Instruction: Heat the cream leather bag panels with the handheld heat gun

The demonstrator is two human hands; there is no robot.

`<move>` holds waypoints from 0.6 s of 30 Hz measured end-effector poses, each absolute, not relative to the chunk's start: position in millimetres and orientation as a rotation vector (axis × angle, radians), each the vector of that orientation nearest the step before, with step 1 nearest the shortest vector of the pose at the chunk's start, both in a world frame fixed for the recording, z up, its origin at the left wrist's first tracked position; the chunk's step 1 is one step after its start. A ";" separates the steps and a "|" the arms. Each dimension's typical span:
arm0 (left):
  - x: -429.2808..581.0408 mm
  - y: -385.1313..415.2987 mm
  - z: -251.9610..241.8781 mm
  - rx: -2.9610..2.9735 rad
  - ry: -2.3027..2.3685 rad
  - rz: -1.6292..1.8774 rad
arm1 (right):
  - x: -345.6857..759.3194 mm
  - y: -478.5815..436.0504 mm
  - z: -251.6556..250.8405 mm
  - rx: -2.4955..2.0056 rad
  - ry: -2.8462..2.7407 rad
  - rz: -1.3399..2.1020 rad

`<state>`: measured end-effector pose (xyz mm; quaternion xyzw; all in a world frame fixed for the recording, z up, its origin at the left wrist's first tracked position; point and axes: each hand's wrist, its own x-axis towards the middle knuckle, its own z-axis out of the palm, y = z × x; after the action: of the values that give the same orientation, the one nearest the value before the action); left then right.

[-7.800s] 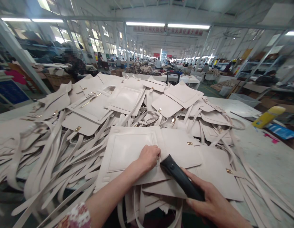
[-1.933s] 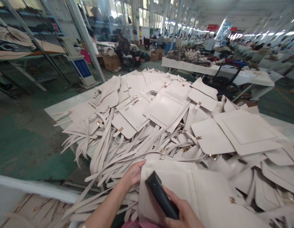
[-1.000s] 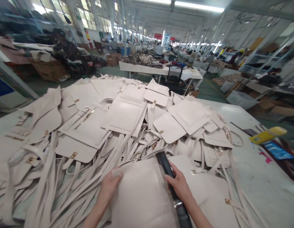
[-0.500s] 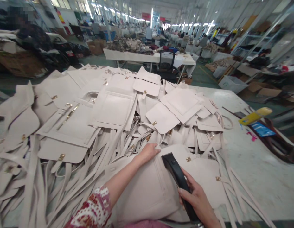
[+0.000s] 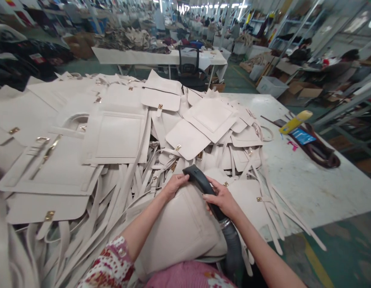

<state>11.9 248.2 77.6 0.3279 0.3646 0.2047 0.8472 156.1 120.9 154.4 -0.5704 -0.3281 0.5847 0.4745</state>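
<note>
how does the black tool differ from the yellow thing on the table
The black tool is gripped in the right hand; the yellow thing lies untouched. The black tool joins a dark hose; the yellow thing shows none. Both are long and narrow.

Here comes the colour, down at seven o'clock: a left sleeve [image 5: 109, 260] in a loud print, deep red and mauve-pink blotches broken by white, lace-like dots! It stops partway along the forearm, and the left hand [image 5: 175, 185] is bare. Over to five o'clock, a right forearm [image 5: 260, 244], bare too. And at six, a pink garment [image 5: 179, 274], finely striped, with a flowery patch [image 5: 216, 281] toward half past five!
</note>
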 end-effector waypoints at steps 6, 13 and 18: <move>39.0 263.0 82.6 0.942 0.866 0.490 | 166.7 98.4 173.2 -1.478 -0.761 1.219; 74.6 244.9 119.7 1.308 1.004 0.921 | 189.7 80.9 183.5 -1.500 -0.767 0.961; 111.5 172.6 111.0 0.992 0.778 0.445 | 234.6 98.5 150.9 -1.718 -1.157 0.837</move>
<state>111.5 172.6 111.0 0.4598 0.3608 0.2062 0.7848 234.6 98.5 150.9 -0.6912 -0.4656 0.3367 0.4383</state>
